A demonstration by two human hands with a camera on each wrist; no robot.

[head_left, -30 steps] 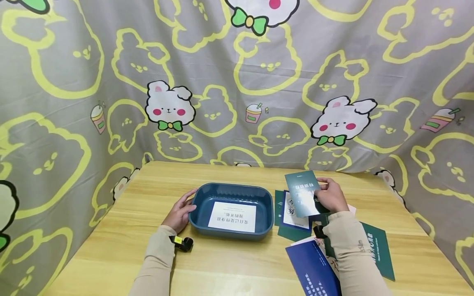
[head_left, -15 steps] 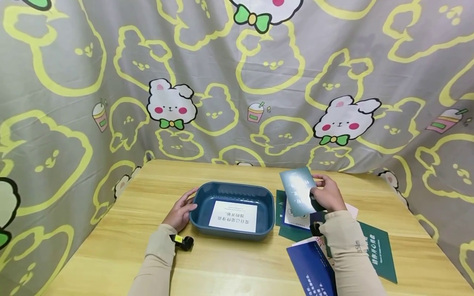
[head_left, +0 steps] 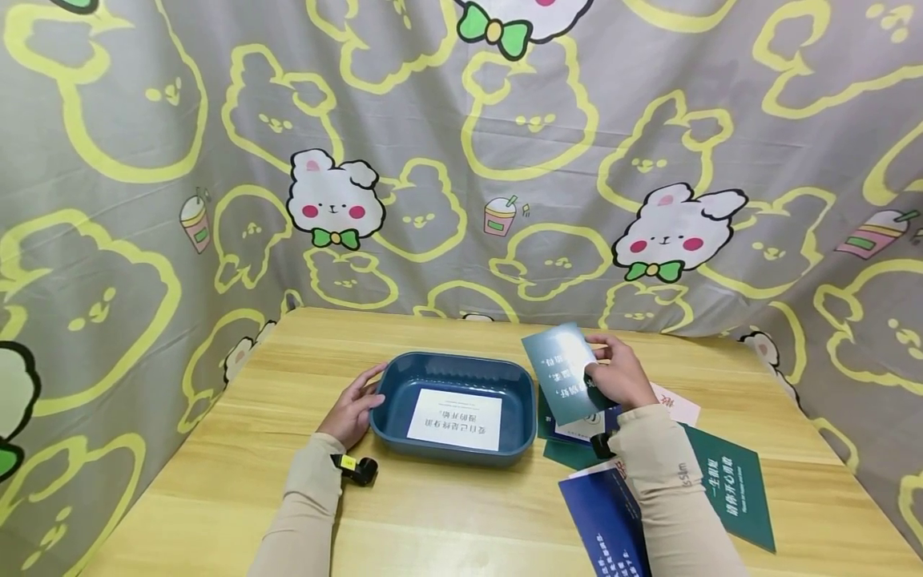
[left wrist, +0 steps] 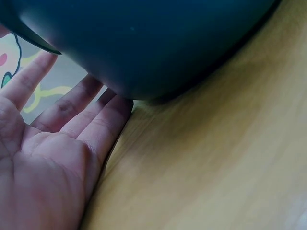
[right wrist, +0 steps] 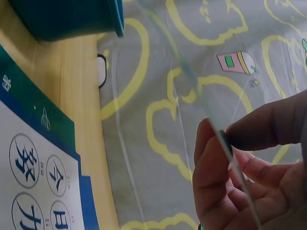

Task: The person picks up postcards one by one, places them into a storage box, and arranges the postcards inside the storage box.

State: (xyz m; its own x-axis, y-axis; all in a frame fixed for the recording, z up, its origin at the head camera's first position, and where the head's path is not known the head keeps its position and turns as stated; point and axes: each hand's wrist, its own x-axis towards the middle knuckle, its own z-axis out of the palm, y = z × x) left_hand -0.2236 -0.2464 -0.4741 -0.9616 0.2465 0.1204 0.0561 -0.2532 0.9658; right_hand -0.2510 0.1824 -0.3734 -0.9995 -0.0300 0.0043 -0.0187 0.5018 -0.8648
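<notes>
My right hand (head_left: 622, 373) pinches a green card (head_left: 562, 377) between thumb and fingers. White writing and a bright glare show on its face; it is tilted up just right of a dark blue plastic tray (head_left: 453, 458). In the right wrist view the card (right wrist: 206, 105) appears almost edge-on. At the tray's left end, my left hand (head_left: 353, 410) holds the rim, thumb over it and fingers along the outer wall. Inside the tray lies a white card (head_left: 456, 420) with dark writing. In the left wrist view, fairly straight fingers (left wrist: 108, 122) touch the outer wall.
Several cards overlap under and around my right arm: a blue one (head_left: 602, 513), a large green one (head_left: 739, 489), a pale pink one (head_left: 678, 405) and a blue-bordered white one (right wrist: 38, 163). A cartoon-print curtain (head_left: 433, 200) borders the wooden table (head_left: 447, 521).
My right hand has carried the green card leftward, toward the tray, its tilt shifting and more of the pink card showing behind. My left hand stays at the tray's rim.
</notes>
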